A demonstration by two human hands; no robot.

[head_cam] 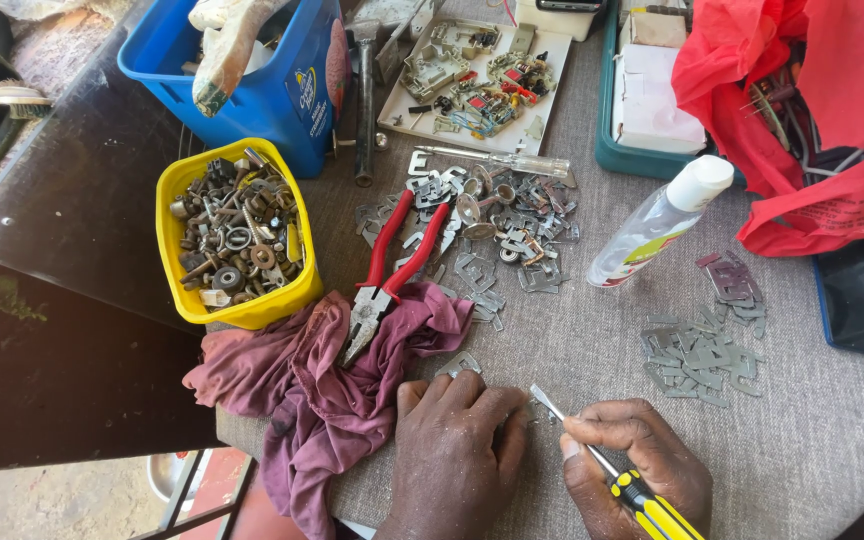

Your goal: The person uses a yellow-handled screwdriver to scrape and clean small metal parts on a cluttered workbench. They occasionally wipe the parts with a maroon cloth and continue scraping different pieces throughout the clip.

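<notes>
While the left hand (457,455) presses flat near the table edge, right hand (632,465) fingers grip a screwdriver (607,470) beside bare cloth.

The right hand (637,455) grips a yellow-handled screwdriver (612,470) beside the left hand (457,440), pressed flat on the grey table (572,350).

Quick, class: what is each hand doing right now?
Left hand: closed, fingers curled, pressing on the table; anything under it is hidden.
Right hand: closed on a yellow-handled screwdriver.
</notes>
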